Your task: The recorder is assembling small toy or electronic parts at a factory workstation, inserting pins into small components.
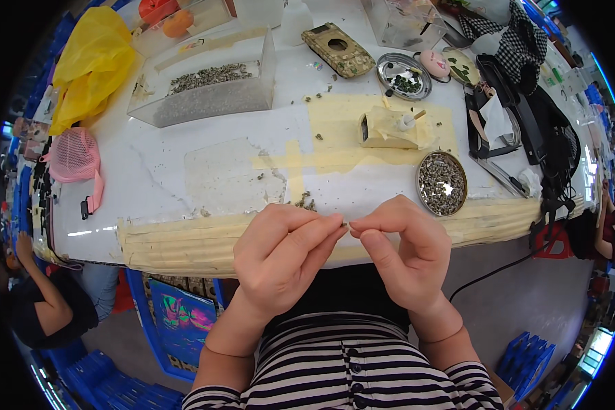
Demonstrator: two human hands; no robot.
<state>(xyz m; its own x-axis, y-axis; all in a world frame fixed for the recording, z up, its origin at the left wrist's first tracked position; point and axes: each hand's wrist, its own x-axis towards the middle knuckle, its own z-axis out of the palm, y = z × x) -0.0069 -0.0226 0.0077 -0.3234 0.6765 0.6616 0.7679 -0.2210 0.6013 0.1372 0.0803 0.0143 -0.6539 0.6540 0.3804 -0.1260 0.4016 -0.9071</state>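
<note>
Over the table's front edge, my left hand (275, 256) and my right hand (410, 256) meet with their fingertips almost touching. Both are closed in a pinch around a tiny dark piece between them, too small to name. Just beyond my left fingertips, several small metallic-looking parts (306, 202) lie loose on the table. A round tin (465, 195) filled with similar small parts (441, 179) stands beyond my right hand. Farther back sits a block wrapped in beige tape (386, 135), with a white nozzle-like piece and a thin stick on top.
At the back left, a clear bin (205, 108) holds many small parts. A camouflage toy vehicle hull (338, 51) and a round dish (427, 85) with dark green pieces are at the back. Tweezers (502, 179) lie right, near black straps. Other people sit at both sides.
</note>
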